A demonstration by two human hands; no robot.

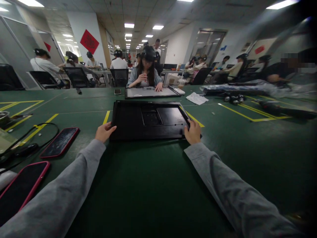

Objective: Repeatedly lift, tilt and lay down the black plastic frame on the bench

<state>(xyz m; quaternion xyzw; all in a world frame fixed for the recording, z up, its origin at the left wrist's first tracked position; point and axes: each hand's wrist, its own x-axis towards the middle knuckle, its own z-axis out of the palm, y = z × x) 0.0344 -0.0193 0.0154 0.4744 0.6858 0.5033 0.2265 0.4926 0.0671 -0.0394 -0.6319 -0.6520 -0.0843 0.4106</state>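
The panel [126,120] looks like smooth black plastic, matt on the left, glossier on the right. The table [138,185] is smooth with a dull sheen. Both sleeves [218,175] are matt cloth. At left, the farther phone [60,142] has a smudged, glossy screen. The tissue [196,98] looks like crumpled paper; at far right, the wrap [247,86] is shiny, clear plastic.

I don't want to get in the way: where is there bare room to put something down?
The green table looks bare between the grey sleeves, nearer than the black panel, and right of the right hand, nearer than the yellow tape. Phones crowd the left side; a plastic-wrapped bundle crowds the far right.
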